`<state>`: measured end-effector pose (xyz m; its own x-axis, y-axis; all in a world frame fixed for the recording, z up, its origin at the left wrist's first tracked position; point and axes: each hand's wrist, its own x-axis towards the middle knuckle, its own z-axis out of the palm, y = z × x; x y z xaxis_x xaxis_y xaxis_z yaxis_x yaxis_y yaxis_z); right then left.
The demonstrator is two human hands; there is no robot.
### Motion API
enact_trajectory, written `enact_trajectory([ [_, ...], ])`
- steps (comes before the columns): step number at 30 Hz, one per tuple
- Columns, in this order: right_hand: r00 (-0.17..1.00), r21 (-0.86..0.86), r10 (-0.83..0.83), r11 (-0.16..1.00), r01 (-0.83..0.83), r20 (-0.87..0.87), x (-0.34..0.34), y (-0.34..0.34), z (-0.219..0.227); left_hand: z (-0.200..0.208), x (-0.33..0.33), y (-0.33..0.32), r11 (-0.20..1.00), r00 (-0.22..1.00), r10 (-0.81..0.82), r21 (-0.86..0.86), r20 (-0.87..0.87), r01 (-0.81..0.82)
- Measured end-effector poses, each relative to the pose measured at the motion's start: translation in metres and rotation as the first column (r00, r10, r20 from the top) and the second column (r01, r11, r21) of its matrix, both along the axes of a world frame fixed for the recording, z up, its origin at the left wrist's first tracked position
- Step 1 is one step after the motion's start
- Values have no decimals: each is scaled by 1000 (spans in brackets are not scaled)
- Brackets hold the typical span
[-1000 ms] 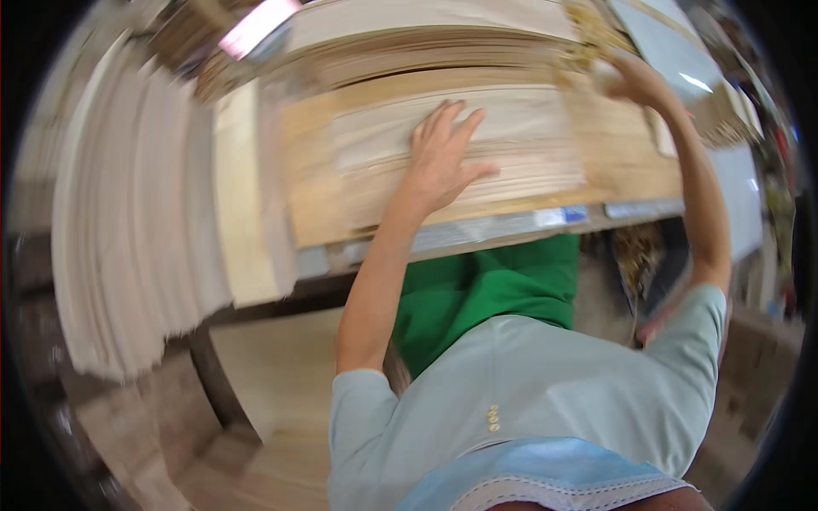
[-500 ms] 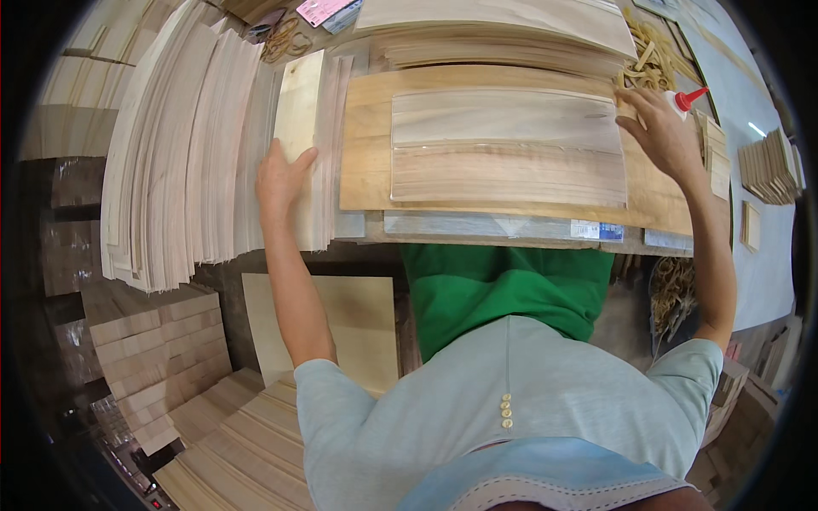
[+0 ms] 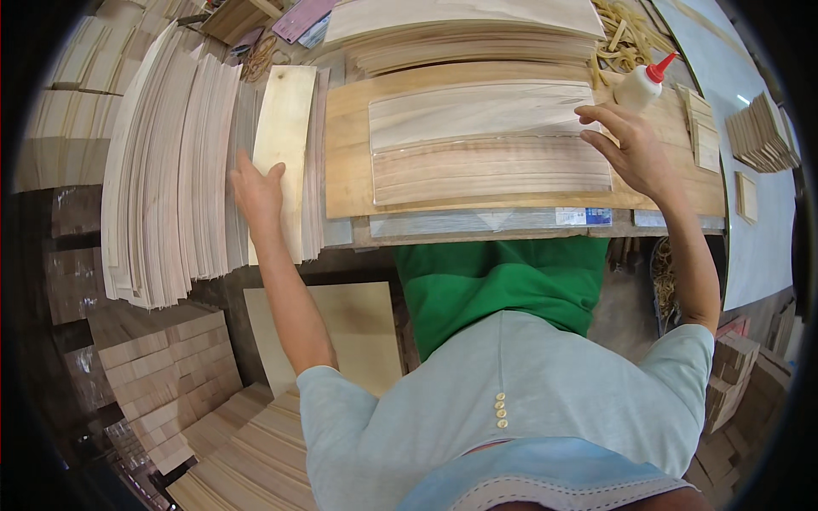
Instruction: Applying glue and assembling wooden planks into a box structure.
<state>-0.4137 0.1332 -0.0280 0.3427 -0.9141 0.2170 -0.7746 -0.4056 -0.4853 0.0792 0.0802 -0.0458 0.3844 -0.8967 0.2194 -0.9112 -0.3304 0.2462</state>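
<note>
My left hand rests at the left edge of a pale wooden strip, its thumb apart from the fingers and nothing visible in its grip. The strip lies on top of a stack of thin veneer sheets. Over the right end of two veneer pieces my right hand hovers, empty, with thumb and fingers apart. A thin line of what looks like glue runs along the seam between these pieces. They lie on a wider tan board. Just beyond the right hand stands a white glue bottle with a red nozzle cap.
Tall bundles of veneer stand at the left. Behind the board is another veneer stack, with a heap of yellowish bands beside it. Small wooden pieces sit on the pale surface at the right. Wood blocks are piled at lower left.
My right hand has come away from the glue bottle, nearer and leftward over the veneer's end. My left hand has slid from the strip's face to its left edge. The view has shifted slightly.
</note>
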Motion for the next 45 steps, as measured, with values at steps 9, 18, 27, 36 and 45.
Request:
enact_trajectory([
  [9,991,14,-34,999,33,129,12,12,-39,-28,-26,-148,738,715,-565,-136,412,661],
  [18,880,150,-407,912,381,243,-6,51,-38,-54,-24,-305,830,660,-499,91,562,551],
  [27,865,207,-437,896,393,248,0,47,-33,-56,-35,-308,798,659,-520,35,543,601],
  [36,864,169,-397,917,361,310,4,66,-33,-10,14,-114,949,959,-277,174,64,263],
  [45,890,151,-281,959,241,360,20,76,-33,-4,5,-55,973,993,-114,201,7,110],
])
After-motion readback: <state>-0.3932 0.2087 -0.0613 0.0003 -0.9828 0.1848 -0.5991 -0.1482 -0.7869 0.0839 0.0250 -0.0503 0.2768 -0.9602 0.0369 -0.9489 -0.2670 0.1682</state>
